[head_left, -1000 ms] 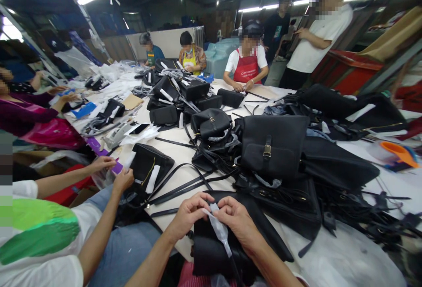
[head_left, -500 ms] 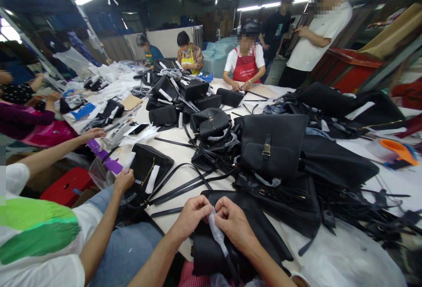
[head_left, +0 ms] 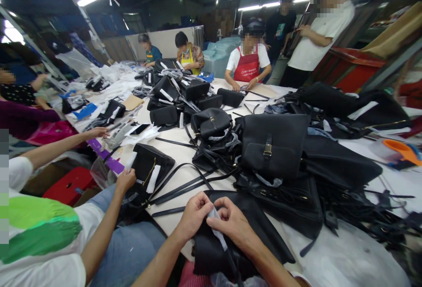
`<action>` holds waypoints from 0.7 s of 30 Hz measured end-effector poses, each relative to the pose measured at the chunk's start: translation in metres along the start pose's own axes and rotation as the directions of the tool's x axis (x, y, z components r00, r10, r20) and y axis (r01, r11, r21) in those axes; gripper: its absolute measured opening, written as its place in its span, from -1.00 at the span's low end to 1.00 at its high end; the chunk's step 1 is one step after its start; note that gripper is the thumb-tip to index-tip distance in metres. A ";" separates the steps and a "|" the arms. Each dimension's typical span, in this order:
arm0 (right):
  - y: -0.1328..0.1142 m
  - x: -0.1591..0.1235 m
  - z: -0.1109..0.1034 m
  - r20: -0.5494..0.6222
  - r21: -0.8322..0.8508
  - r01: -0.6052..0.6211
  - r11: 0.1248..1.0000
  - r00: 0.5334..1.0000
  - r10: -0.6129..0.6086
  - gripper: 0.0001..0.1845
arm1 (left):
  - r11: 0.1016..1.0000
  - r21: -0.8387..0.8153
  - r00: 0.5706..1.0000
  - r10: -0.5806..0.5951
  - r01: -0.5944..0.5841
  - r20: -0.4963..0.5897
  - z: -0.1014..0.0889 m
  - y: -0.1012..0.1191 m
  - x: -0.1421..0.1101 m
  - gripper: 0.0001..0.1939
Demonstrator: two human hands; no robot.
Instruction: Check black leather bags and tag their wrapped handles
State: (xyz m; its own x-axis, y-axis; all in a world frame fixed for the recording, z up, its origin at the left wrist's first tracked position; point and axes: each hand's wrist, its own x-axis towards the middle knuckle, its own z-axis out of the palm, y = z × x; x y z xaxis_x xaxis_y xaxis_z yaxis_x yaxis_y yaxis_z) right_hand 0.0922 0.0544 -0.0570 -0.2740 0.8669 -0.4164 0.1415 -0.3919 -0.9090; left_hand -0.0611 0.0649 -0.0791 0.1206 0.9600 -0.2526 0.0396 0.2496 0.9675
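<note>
Between my two hands is a strip of thin white wrapping (head_left: 219,235) around part of a black strap (head_left: 231,264). My left hand (head_left: 197,212) pinches the upper end of the wrapping between thumb and fingers. Just to the right, my right hand (head_left: 230,222) grips the same wrapping, its thumb laid across it. Under both hands a black leather bag (head_left: 207,252) lies at the table's near edge, partly over my lap. The strap runs down across this bag toward clear plastic at the bottom. My fingers hide the wrapping's upper end.
Black backpacks (head_left: 273,142) are stacked ahead, and more bags (head_left: 181,89) heap up beyond. At left, a co-worker's hand (head_left: 125,179) holds a white-wrapped piece beside a black bag (head_left: 151,164). Clear plastic (head_left: 349,256) lies at right. An orange tape dispenser (head_left: 400,151) stands farther right.
My right thumb and fingers have shifted slightly on the white wrapping, the thumb now lying across it. My left hand keeps its pinch. The view has moved a little.
</note>
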 end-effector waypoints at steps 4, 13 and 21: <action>0.002 0.001 -0.001 -0.060 -0.020 -0.021 1.000 0.998 0.020 -0.80 | 1.000 0.017 1.000 0.009 -0.009 0.007 0.002 0.001 -0.001 -0.82; 0.006 -0.001 -0.002 0.068 0.009 -0.008 1.000 0.998 0.008 -0.60 | 1.000 0.021 1.000 -0.007 0.007 0.019 0.002 0.000 0.001 -0.85; 0.003 -0.002 -0.007 0.077 0.014 -0.052 0.999 0.996 0.050 -0.66 | 1.000 0.019 0.999 -0.022 0.021 0.042 0.005 -0.002 0.001 -0.85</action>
State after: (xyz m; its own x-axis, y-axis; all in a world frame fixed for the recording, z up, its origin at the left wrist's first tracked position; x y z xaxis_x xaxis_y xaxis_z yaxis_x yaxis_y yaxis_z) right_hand 0.0998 0.0538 -0.0584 -0.3393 0.8197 -0.4615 0.1417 -0.4405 -0.8865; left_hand -0.0562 0.0645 -0.0816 0.1615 0.9481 -0.2739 0.0608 0.2675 0.9616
